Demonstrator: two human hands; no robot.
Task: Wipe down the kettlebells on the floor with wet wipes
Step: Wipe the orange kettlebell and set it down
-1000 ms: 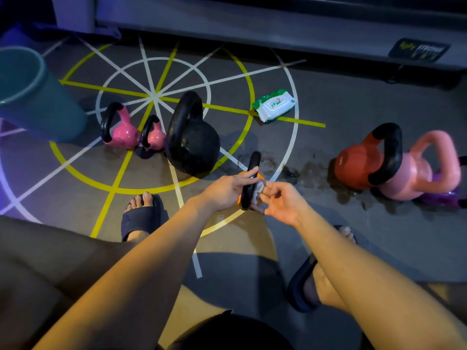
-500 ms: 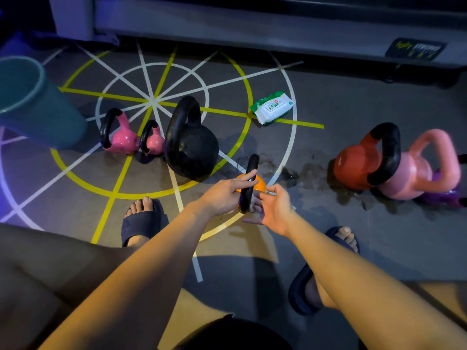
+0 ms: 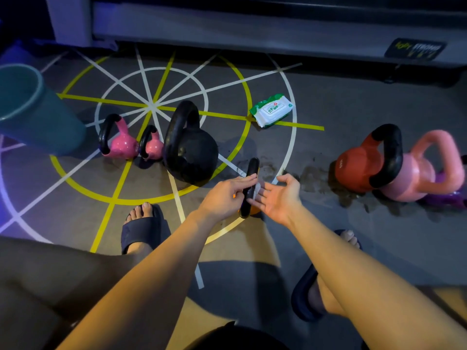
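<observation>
The left hand (image 3: 225, 195) pinches the black handle of the small orange kettlebell (image 3: 252, 168) between thumb and fingers. The kettlebell stands on the floor (image 3: 328, 236) just beside the large black kettlebell (image 3: 192, 152). The right hand (image 3: 278, 198) lies open, its straight fingers (image 3: 260, 198) pressing a white wet wipe (image 3: 258, 188) against that handle. The wipes pack (image 3: 271, 111) lies farther off.

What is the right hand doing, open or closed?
Open: the right hand shows its palm, fingers straight and spread beside the black handle.
</observation>
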